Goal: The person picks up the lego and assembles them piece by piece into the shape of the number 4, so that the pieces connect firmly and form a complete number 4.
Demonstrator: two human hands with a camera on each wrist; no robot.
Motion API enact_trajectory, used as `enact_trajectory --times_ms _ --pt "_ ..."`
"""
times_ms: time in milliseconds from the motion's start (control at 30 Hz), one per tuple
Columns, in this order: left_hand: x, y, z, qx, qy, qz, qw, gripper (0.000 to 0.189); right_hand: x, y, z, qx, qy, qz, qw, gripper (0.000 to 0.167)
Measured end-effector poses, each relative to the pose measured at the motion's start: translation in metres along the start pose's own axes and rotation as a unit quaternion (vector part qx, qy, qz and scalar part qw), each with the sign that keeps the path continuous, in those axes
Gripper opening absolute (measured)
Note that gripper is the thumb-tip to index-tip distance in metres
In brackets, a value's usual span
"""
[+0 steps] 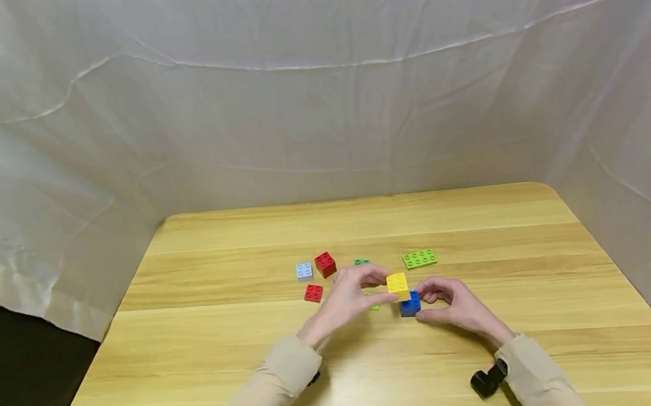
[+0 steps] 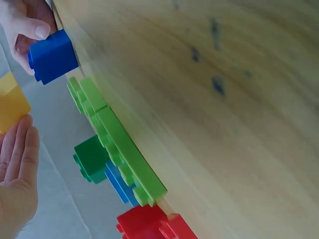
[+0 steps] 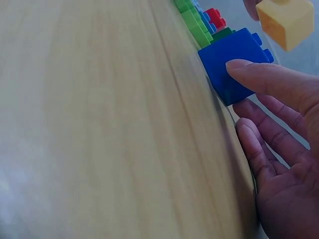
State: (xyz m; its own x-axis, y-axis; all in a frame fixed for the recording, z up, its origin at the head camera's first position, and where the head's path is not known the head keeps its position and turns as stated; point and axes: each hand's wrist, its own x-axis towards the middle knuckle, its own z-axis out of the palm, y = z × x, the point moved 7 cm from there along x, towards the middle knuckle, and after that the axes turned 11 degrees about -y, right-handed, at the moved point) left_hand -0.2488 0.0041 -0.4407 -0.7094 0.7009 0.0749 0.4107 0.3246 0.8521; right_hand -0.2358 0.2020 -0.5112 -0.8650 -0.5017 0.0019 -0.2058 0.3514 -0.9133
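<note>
My left hand (image 1: 347,299) pinches a yellow toy building brick (image 1: 398,284) between thumb and fingers, raised over the table. Just below and to the right of it, a blue building brick (image 1: 410,308) sits on the wood, studs up. The thumb and fingers of my right hand (image 1: 465,306) hold that blue brick at its sides. In the right wrist view, the thumb lies on the near face of the blue brick (image 3: 229,74), and the yellow brick (image 3: 288,22) hangs apart from it. The left wrist view also shows a gap between the two.
Behind my hands lie a light green flat brick (image 1: 419,258), a red brick (image 1: 325,265), a flat red brick (image 1: 313,293) and a light blue brick (image 1: 304,271). My left hand partly covers a dark green brick (image 1: 361,261) and others. Pale cloth (image 1: 340,125) hangs behind the table (image 1: 231,380).
</note>
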Motion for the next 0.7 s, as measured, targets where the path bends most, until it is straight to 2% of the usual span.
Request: enact_trajectory --times_ms 200,700 --pt "0.005 0.000 0.007 -0.005 -0.017 -0.015 0.9997 0.039 0.000 0.000 0.001 -0.003 -0.003 0.001 1.0000 0.037" --pt "0.013 0.001 0.016 0.025 -0.042 -0.028 0.9984 0.034 -0.001 -0.003 0.002 -0.010 0.003 0.003 0.9999 0.038"
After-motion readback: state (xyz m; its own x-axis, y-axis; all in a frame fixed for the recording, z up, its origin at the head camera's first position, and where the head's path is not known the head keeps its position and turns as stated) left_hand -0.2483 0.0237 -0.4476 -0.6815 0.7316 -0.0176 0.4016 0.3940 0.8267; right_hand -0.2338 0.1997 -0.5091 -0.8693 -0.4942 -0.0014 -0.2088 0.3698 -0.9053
